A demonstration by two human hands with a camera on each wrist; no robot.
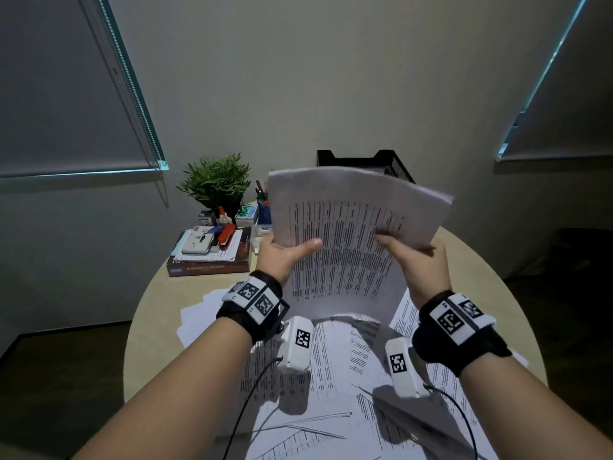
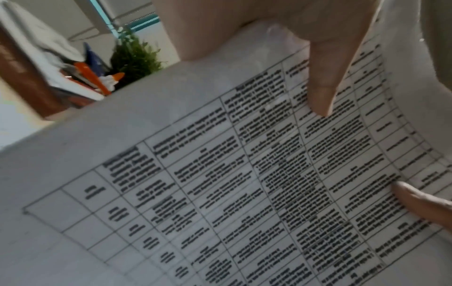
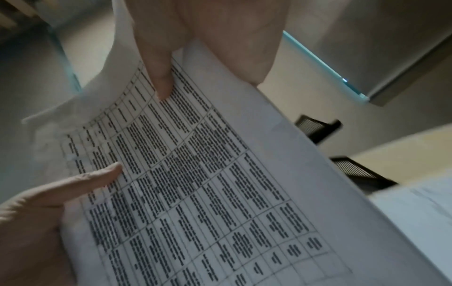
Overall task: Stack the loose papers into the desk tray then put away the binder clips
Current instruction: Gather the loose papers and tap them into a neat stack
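Two hands hold one sheaf of printed papers (image 1: 351, 234) above the round table (image 1: 156, 320): the left hand (image 1: 285, 257) pinches its 9 o'clock edge, the right hand (image 1: 414, 260) its 3 o'clock edge, thumbs on the print. The black desk tray (image 1: 365, 161) stands behind at 12 o'clock; more loose sheets (image 1: 331, 376) lie beneath at 6 o'clock.

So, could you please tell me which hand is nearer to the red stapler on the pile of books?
Left. The left hand grips the held papers' left edge, just right of the red stapler. The right hand grips their right side, farther from it.
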